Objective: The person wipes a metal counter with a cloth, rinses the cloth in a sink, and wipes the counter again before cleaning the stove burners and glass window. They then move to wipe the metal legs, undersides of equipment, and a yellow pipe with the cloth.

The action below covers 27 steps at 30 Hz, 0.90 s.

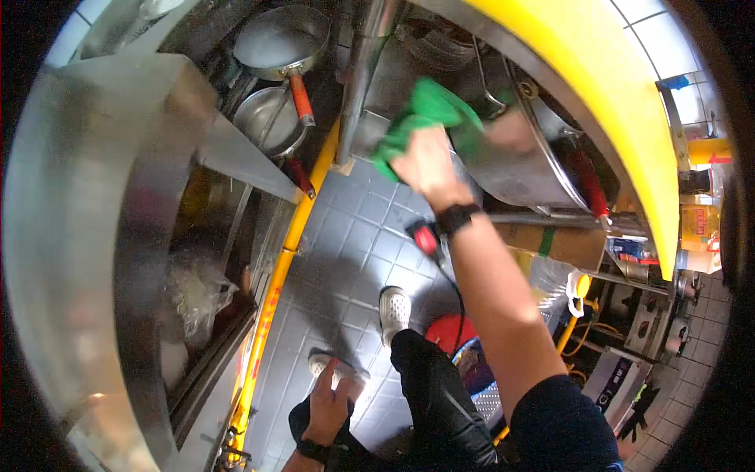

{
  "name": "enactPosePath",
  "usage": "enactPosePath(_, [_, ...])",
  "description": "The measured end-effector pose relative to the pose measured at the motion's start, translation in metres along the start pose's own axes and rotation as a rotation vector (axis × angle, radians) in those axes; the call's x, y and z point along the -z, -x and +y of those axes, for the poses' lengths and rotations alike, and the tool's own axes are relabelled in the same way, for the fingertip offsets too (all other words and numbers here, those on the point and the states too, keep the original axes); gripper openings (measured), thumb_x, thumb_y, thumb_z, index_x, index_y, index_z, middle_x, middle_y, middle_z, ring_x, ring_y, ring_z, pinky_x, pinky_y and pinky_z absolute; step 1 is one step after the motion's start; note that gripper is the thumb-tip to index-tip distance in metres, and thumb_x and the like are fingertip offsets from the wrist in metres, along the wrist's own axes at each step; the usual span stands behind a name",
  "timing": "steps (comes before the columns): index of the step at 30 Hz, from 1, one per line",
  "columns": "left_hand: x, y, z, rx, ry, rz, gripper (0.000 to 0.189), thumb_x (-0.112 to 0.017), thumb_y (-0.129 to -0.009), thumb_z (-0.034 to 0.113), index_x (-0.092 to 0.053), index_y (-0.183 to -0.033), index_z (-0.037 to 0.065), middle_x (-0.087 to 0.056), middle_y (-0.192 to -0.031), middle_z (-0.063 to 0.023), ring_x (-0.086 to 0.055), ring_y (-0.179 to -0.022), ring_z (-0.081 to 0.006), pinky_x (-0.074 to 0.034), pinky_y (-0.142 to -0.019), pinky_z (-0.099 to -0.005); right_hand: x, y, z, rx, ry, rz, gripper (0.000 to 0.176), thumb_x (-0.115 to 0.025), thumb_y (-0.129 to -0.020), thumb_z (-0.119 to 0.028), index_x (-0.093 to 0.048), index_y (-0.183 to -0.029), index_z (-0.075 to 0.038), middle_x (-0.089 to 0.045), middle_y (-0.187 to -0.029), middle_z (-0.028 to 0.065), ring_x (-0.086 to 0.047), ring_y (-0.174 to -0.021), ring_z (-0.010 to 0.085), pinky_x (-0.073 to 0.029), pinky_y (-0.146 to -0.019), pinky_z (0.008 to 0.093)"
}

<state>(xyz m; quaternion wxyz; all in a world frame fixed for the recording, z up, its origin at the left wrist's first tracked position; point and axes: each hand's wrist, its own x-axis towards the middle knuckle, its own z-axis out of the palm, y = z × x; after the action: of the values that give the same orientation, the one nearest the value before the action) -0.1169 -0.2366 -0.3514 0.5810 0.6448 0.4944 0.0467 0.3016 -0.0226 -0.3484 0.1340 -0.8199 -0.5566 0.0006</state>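
Observation:
My right hand [429,164], with a black watch at the wrist, reaches forward and grips a bunched green cloth [442,104]. Motion smears the cloth a little. It lies against the side of a large shiny metal pot [515,169] on the lower shelf, whose surface mirrors the arm. Low in the view, my left hand [326,411] hangs above the floor near my leg, empty, with its fingers apart. A dark band circles that wrist.
Pans with red handles [281,41] sit on a shelf at upper left. A yellow pipe [275,295] runs along the left unit. Tiled floor [346,228] lies between the units. A yellow curved edge [605,94] arches over the right shelf. A red object [450,334] stands near my leg.

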Motion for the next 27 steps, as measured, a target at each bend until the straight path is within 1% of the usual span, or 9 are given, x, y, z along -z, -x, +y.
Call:
enactPosePath(1, [-0.002, -0.002, -0.010, 0.035, 0.009, -0.007, 0.052, -0.059, -0.094, 0.020, -0.047, -0.136, -0.009, -0.055, -0.131, -0.0314, -0.053, -0.122, -0.0455, -0.042, -0.106, -0.0455, 0.002, -0.025, -0.001, 0.111, -0.015, -0.019, 0.044, -0.072, -0.070, -0.035, -0.069, -0.102, -0.004, -0.062, -0.116, 0.0246, -0.054, -0.117, 0.0383, -0.039, -0.105, 0.0494])
enactPosePath(2, [-0.004, -0.005, -0.019, 0.068, 0.017, -0.015, 0.053, -0.060, -0.094, 0.021, -0.048, -0.135, -0.009, -0.057, -0.129, -0.0314, -0.054, -0.121, -0.0452, -0.042, -0.105, -0.0457, -0.026, -0.046, 0.008, 0.094, 0.313, -0.132, 0.060, -0.071, -0.072, -0.040, -0.063, -0.118, -0.003, -0.052, -0.134, 0.0248, -0.042, -0.133, 0.0386, -0.027, -0.116, 0.0514])
enactPosePath(4, [-0.015, -0.014, -0.037, 0.087, -0.010, 0.012, 0.050, -0.060, -0.094, 0.021, -0.051, -0.133, -0.008, -0.059, -0.126, -0.0315, -0.057, -0.119, -0.0438, -0.044, -0.103, -0.0449, -0.032, -0.081, 0.012, 0.141, 0.262, -0.154, 0.083, -0.071, -0.072, -0.047, -0.048, -0.139, -0.004, -0.037, -0.151, 0.0224, -0.029, -0.144, 0.0388, -0.021, -0.120, 0.0515])
enactPosePath(6, [-0.023, -0.024, -0.058, 0.177, -0.080, -0.049, 0.047, -0.060, -0.093, 0.021, -0.055, -0.131, -0.006, -0.059, -0.126, -0.0308, -0.058, -0.119, -0.0434, -0.045, -0.102, -0.0434, -0.030, -0.096, 0.011, 0.125, 0.287, -0.183, 0.091, -0.072, -0.071, -0.049, -0.042, -0.144, -0.005, -0.033, -0.154, 0.0221, -0.027, -0.145, 0.0387, -0.019, -0.121, 0.0509])
enactPosePath(10, [-0.042, -0.051, -0.098, 0.020, -0.086, -0.080, 0.046, -0.066, -0.092, 0.026, -0.058, -0.130, 0.000, -0.065, -0.115, -0.0267, -0.065, -0.103, -0.0393, -0.051, -0.087, -0.0429, -0.022, -0.104, 0.003, 0.028, 0.249, -0.296, 0.109, -0.081, -0.061, -0.050, -0.034, -0.150, -0.007, -0.026, -0.157, 0.0256, -0.024, -0.146, 0.0420, -0.019, -0.121, 0.0502])
enactPosePath(15, [-0.042, -0.095, -0.092, 0.038, -0.017, -0.174, 0.047, -0.070, -0.089, 0.025, -0.059, -0.129, 0.002, -0.067, -0.110, -0.0257, -0.068, -0.096, -0.0390, -0.053, -0.084, -0.0434, -0.047, -0.067, 0.011, 0.071, 0.317, 0.091, 0.096, -0.074, -0.076, -0.047, -0.037, -0.135, 0.019, -0.044, -0.139, 0.0352, -0.040, -0.134, 0.0459, -0.031, -0.115, 0.0490])
enactPosePath(18, [-0.046, -0.119, -0.122, -0.263, -0.094, -0.107, 0.045, -0.070, -0.089, 0.023, -0.060, -0.128, 0.002, -0.067, -0.112, -0.0254, -0.068, -0.102, -0.0390, -0.053, -0.088, -0.0424, -0.063, -0.034, 0.021, 0.039, 0.430, 0.224, 0.060, -0.053, -0.087, -0.019, -0.042, -0.133, 0.018, -0.048, -0.134, 0.0344, -0.046, -0.129, 0.0433, -0.036, -0.113, 0.0460])
enactPosePath(22, [-0.039, -0.140, -0.122, -0.292, -0.058, -0.101, 0.047, -0.071, -0.088, 0.026, -0.060, -0.128, 0.003, -0.067, -0.117, -0.0231, -0.065, -0.109, -0.0409, -0.052, -0.092, -0.0421, -0.065, 0.013, 0.030, 0.079, 0.527, 0.370, 0.053, -0.045, -0.086, -0.009, -0.043, -0.132, 0.018, -0.052, -0.130, 0.0317, -0.050, -0.123, 0.0420, -0.037, -0.111, 0.0459])
enactPosePath(27, [-0.027, -0.155, -0.139, -0.282, -0.110, -0.173, 0.048, -0.071, -0.089, 0.030, -0.060, -0.129, 0.005, -0.065, -0.122, -0.0221, -0.063, -0.114, -0.0390, -0.051, -0.095, -0.0421, -0.046, -0.053, 0.036, 0.155, 0.363, 0.117, 0.077, -0.074, -0.073, -0.033, -0.046, -0.128, 0.014, -0.049, -0.134, 0.0335, -0.046, -0.130, 0.0431, -0.037, -0.112, 0.0462])
